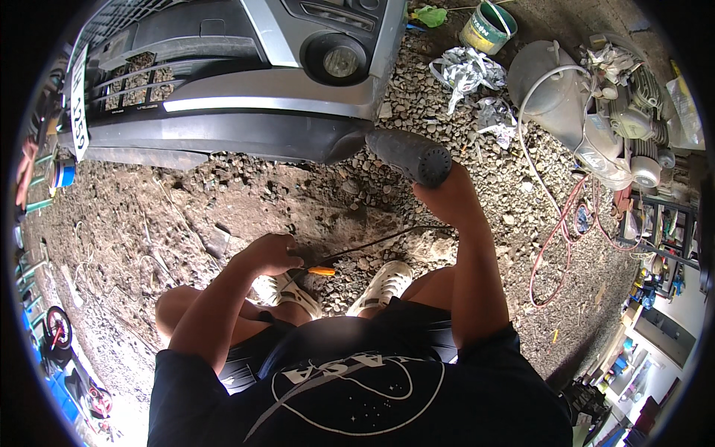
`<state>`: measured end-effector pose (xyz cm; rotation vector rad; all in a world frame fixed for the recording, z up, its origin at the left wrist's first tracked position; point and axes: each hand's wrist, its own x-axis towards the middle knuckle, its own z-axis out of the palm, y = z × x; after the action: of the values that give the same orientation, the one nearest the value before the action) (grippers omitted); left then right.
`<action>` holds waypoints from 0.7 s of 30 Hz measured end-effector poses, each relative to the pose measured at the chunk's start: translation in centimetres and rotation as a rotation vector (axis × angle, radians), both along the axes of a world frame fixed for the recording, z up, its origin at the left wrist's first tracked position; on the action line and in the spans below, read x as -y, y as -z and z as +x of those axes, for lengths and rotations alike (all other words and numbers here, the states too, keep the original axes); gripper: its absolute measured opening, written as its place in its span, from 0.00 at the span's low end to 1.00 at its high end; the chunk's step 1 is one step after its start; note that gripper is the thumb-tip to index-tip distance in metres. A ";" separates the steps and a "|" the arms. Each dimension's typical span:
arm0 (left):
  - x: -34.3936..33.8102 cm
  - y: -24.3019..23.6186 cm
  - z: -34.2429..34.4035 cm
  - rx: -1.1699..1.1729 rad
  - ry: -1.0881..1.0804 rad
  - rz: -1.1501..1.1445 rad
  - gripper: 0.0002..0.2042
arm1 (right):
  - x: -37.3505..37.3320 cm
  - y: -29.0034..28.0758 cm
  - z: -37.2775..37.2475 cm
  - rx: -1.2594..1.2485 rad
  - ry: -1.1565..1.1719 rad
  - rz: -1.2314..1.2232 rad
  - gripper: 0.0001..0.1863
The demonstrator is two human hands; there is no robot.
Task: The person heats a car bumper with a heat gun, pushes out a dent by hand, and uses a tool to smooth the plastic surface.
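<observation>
My right hand (449,195) is closed round a dark grey heat gun (408,155), its round vented rear end toward me. The heat gun's front points at the lower corner of a grey and black car bumper (268,104); whether it touches cannot be seen. A dark cord (387,240) runs across the gravel below my right forearm. My left hand (268,255) hangs over my left shoe, fingers loosely bent and apart, with nothing visible in it. Just beside it is an orange-handled tool (322,271), its far end partly hidden.
A round fog lamp (339,59) sits in the bumper. Beyond, to the right, are a green bucket (488,28), crumpled paper (469,73) and a compressor (629,112) with a pink hose (547,253). Gravel covers the ground. Shelving (663,231) stands at the far right.
</observation>
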<state>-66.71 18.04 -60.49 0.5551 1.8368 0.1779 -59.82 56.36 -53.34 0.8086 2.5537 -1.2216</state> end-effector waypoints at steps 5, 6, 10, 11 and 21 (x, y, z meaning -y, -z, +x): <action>0.2 0.3 0.0 -0.007 0.009 0.020 0.31 | -0.1 -0.1 0.0 0.068 -0.001 0.003 0.26; 0.1 0.3 0.0 -0.007 0.011 0.016 0.31 | -0.1 -0.1 0.0 0.081 -0.003 0.003 0.26; 0.4 0.7 0.2 -0.022 -0.001 0.028 0.31 | -0.1 -0.1 -0.1 0.065 -0.022 -0.022 0.26; 0.3 0.6 0.2 -0.018 0.007 0.024 0.32 | 0.0 -0.2 0.0 0.052 -0.025 -0.029 0.26; 0.1 0.3 0.2 -0.011 0.020 0.002 0.32 | 0.3 0.2 0.4 -0.019 -0.035 -0.095 0.25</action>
<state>-66.53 17.95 -60.75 0.5772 1.8413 0.1636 -59.40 56.07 -53.56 0.7331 2.4921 -1.3343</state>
